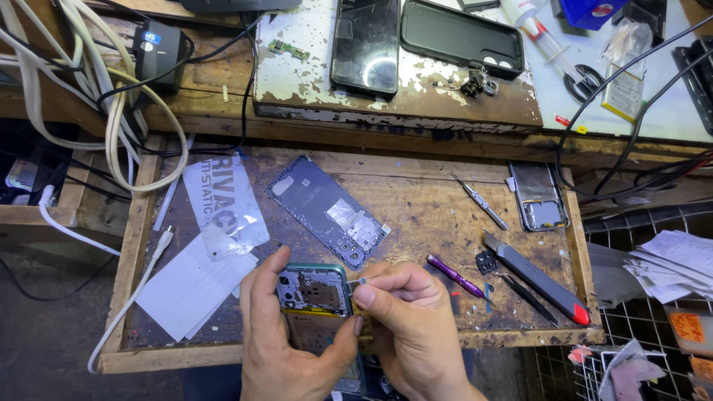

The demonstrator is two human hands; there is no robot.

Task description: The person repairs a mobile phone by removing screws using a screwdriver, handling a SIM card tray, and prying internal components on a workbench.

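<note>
My left hand (286, 341) grips an opened phone body (316, 293) with a teal frame and its circuit board showing, held over the front edge of a wooden drawer tray (416, 200). My right hand (412, 319) pinches a small thin part or tool tip (362, 281) against the phone's right edge. A dark blue phone back cover (327, 210) lies just beyond the hands. A purple screwdriver (454, 275) rests right of my right hand.
Metal tweezers (481, 201), a utility knife with a red tip (536, 277), black tweezers (529, 298) and a phone frame (539, 197) lie on the tray's right. Plastic film sheets (223, 204) lie left. A black phone (365, 44) and case (460, 36) sit on the bench above.
</note>
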